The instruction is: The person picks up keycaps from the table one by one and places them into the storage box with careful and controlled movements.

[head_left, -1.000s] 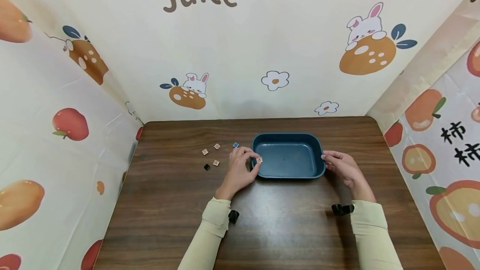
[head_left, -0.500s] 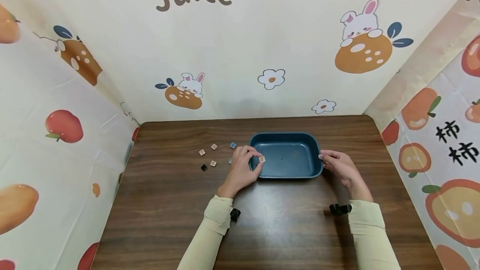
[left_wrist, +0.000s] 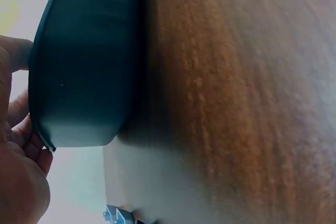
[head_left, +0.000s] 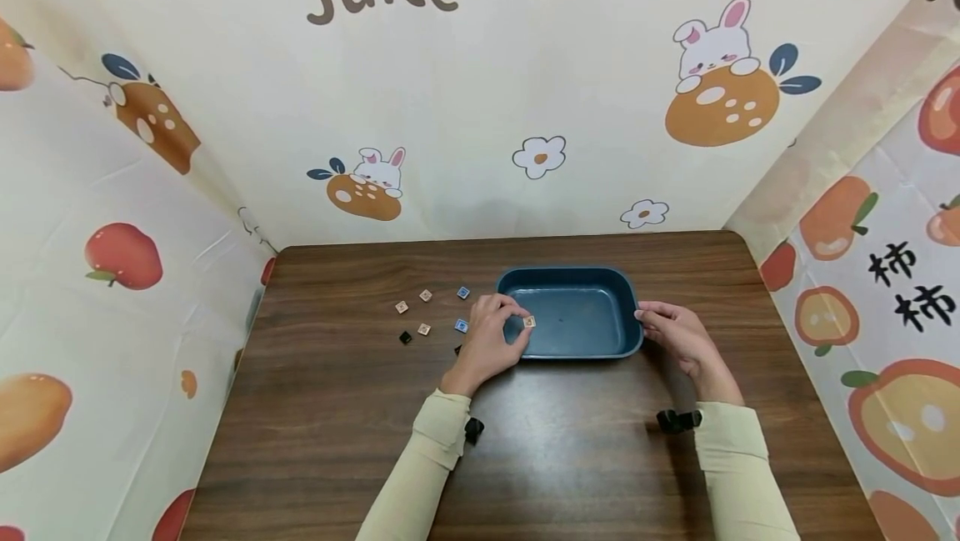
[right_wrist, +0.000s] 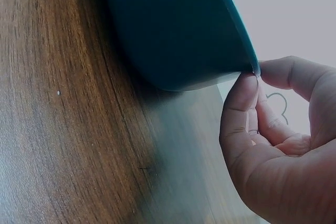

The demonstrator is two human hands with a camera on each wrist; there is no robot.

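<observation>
A dark teal rectangular tray (head_left: 581, 320) stands on the wooden table, its hollow facing up. Above its left end my left hand (head_left: 487, 345) pinches a small beige square block (head_left: 529, 322) between thumb and fingertips. In the left wrist view that hand (left_wrist: 23, 182) is beside the tray's rim, and the block is out of sight. My right hand (head_left: 684, 343) holds the tray's right edge. Seen from the right wrist, its thumb and forefinger pinch the rim (right_wrist: 244, 32).
Left of the tray lie several small blocks: beige ones (head_left: 424, 329), a black one (head_left: 406, 338) and two blue ones (head_left: 462, 293). Another dark one (head_left: 458, 349) is half hidden by my left hand. Printed cloth walls (head_left: 465, 107) border the table at the back and sides.
My left hand has moved slightly right with the beige block, further over the tray. The blocks behind it show more now. My right hand stays on the tray's edge; the whole view has shifted slightly.
</observation>
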